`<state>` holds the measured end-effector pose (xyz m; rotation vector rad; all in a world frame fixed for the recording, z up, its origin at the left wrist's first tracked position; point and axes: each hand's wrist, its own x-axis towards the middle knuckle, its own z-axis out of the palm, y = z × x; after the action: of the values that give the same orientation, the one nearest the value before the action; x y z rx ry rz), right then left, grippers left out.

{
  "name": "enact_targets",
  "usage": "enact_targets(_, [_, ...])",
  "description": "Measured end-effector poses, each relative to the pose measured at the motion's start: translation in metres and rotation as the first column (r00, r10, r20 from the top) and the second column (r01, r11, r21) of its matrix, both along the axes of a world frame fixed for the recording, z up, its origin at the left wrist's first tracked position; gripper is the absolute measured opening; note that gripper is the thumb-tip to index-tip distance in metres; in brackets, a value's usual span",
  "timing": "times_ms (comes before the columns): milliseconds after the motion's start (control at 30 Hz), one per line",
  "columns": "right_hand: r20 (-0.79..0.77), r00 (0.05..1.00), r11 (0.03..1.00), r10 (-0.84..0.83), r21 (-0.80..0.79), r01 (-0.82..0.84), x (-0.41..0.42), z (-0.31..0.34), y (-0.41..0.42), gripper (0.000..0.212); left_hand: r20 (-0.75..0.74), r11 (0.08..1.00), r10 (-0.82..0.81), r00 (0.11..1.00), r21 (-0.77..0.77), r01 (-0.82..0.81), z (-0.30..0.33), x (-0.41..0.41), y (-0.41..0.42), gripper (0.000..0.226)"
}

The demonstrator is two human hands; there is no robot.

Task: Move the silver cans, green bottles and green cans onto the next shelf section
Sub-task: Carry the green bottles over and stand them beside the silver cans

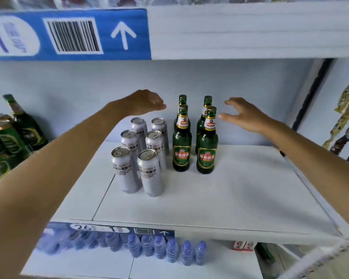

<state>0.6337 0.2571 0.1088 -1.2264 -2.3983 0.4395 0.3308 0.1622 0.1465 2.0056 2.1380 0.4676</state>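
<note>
Several silver cans (pixel 149 172) stand in two rows on the white shelf (pixel 240 198), left of centre. Right beside them stand several green bottles (pixel 207 150) in two rows, upright. More green cans (pixel 0 137) and a green bottle (pixel 26 125) sit on the shelf section at the far left. My left hand (pixel 147 102) hovers above the rear silver cans, fingers loose, holding nothing. My right hand (pixel 244 115) is spread just right of the bottle necks, not touching them.
The upper shelf edge (pixel 250 31) with a blue barcode label (pixel 69 35) hangs close overhead. Water bottles (pixel 169 250) fill the shelf below. Packaged goods (pixel 347 109) hang at the far right beyond the shelf's upright post. Bare shelf lies right of the bottles.
</note>
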Motion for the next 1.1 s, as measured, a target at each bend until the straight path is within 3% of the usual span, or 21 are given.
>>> enact_targets(100, [0.120, 0.993, 0.994, -0.010, 0.110, -0.004, -0.010, 0.027, -0.008, 0.063, -0.093, 1.000, 0.007, 0.996, 0.016, -0.006, 0.002, -0.006, -0.022, 0.044])
enact_targets(267, [0.275, 0.958, 0.985, 0.075, 0.130, -0.114, -0.067, 0.038, -0.057, 0.062, -0.283, 0.996, 0.080, 0.956, -0.019, -0.089, -0.010, -0.032, -0.073, 0.050])
enact_targets(467, [0.412, 0.896, 0.968, 0.163, 0.110, -0.227, -0.151, 0.016, -0.122, 0.052, -0.304, 0.995, 0.090, 0.948, -0.022, -0.102, -0.035, -0.086, -0.129, 0.047])
enact_targets(533, [0.417, 0.892, 0.967, 0.174, 0.097, -0.234, -0.182, 0.008, -0.137, 0.039, -0.324, 0.996, 0.084, 0.942, -0.010, -0.092, -0.043, -0.107, -0.149, 0.042])
enact_targets(767, [0.337, 0.925, 0.974, 0.178, 0.071, -0.213, -0.306, -0.016, -0.197, 0.059, -0.414, 0.999, 0.032, 0.909, -0.016, -0.043, -0.057, -0.204, -0.231, 0.037])
enact_targets(1100, [0.362, 0.893, 0.962, 0.269, -0.051, -0.269, -0.460, -0.055, -0.243, 0.058, -0.399, 0.981, 0.118, 0.909, -0.096, -0.169, -0.076, -0.372, -0.293, 0.034])
